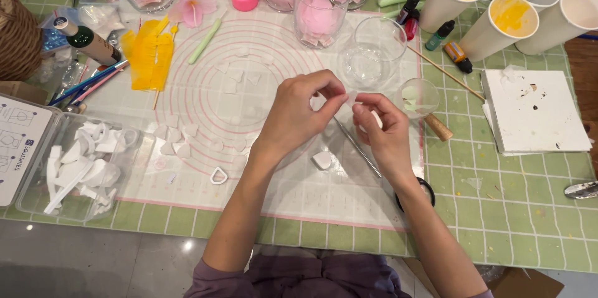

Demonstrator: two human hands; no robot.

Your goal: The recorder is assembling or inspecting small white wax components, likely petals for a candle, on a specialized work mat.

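While pinching — both hands' fingers (341,100) on petal (351,96)

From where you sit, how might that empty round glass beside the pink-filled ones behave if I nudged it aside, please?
The empty round glass looks thin-walled and clear, so probably fragile. It stands upright on the silicone mat, which likely grips, so it may tip rather than slide. Its rounded sides suggest it would roll if toppled.

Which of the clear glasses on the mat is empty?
The stemless clear glass just above the hands, nearest the right hand. It shows no filling, while the taller glasses behind it hold pink pieces.
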